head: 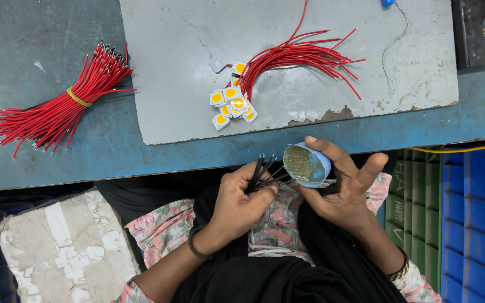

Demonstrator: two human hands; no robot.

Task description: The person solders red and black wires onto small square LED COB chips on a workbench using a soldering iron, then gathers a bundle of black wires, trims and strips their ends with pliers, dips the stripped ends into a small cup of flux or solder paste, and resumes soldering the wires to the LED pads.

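My left hand (239, 202) is closed around a bunch of thin black wires (264, 171), whose bare tips point toward a small round blue tin (307, 164). My right hand (343, 188) holds that tin tilted on its side, thumb on top; its inside is filled with a greenish-brown paste. The wire tips sit at the tin's mouth. Both hands are over my lap, just below the edge of the blue bench (40, 157).
A grey metal sheet (169, 67) lies on the bench with several small square white chips with yellow centres (231, 104) wired to loose red wires (304, 56). A banded bundle of red wires (65, 106) lies left. Blue and green crates (467, 213) stand right, a worn white block (68, 247) left.
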